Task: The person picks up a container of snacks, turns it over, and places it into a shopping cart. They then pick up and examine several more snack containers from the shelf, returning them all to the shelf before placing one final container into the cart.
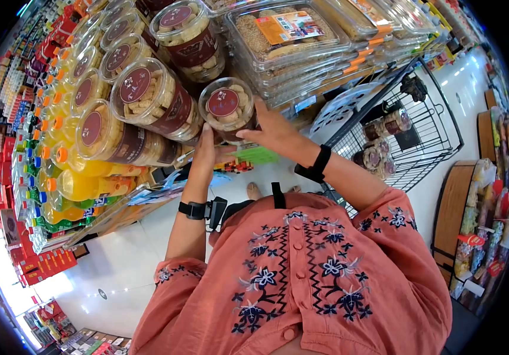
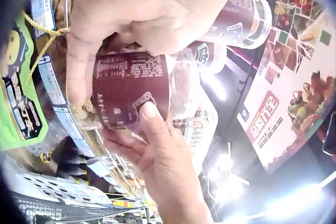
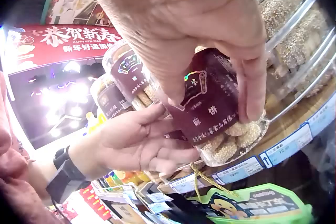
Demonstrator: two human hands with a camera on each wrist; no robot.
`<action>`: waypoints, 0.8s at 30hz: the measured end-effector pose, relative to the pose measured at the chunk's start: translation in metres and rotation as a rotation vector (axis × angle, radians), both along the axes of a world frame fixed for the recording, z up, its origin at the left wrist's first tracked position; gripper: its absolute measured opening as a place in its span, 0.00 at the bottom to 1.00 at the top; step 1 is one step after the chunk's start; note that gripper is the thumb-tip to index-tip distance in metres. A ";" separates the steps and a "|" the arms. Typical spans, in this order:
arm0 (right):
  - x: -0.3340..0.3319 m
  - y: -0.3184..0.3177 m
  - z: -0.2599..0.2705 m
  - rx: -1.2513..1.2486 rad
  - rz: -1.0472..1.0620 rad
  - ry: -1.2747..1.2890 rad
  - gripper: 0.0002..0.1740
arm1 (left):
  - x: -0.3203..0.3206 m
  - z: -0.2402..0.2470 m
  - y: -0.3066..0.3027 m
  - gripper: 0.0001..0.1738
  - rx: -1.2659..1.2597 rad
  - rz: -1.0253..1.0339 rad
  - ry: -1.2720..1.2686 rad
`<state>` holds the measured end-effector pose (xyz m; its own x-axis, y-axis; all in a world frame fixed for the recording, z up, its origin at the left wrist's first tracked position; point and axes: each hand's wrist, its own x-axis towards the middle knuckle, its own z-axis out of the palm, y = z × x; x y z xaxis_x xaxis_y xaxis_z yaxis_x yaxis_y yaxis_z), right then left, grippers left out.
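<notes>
Cookie jar [image 1: 228, 106], maroon label, at the display's front edge. Right hand [image 1: 273, 129] grips it, thumb on the label, fingers around the far side. Left hand [image 1: 208, 152] is at the jar's side, fingers fairly straight; can't tell if it bears weight. Head view, relative to that jar: similar jars [image 1: 158, 100] just left, clear pastry boxes [image 1: 287, 34] stacked above-right, green sign [image 1: 257, 155] below, yellow bottles [image 1: 88, 185] farther left, wire cart [image 1: 429, 148] well right, jars inside.
</notes>
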<state>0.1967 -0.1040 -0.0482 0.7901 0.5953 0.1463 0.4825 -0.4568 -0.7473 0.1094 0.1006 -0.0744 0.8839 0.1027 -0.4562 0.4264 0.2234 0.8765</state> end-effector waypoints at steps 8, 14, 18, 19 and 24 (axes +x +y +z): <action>0.004 0.013 -0.027 -0.080 -0.034 0.001 0.51 | 0.008 -0.007 -0.010 0.40 -0.154 0.112 -0.121; 0.008 0.014 -0.025 -0.080 -0.038 0.113 0.51 | 0.019 -0.021 -0.009 0.42 -0.193 0.133 -0.137; 0.011 0.017 -0.026 -0.102 -0.028 0.121 0.53 | 0.026 -0.009 -0.020 0.35 -0.153 0.166 -0.147; 0.013 0.018 -0.031 -0.106 -0.024 0.095 0.54 | 0.027 -0.006 -0.021 0.32 -0.128 0.172 -0.150; 0.015 0.023 -0.048 -0.055 -0.003 0.178 0.53 | 0.029 -0.009 -0.019 0.29 -0.160 0.125 -0.175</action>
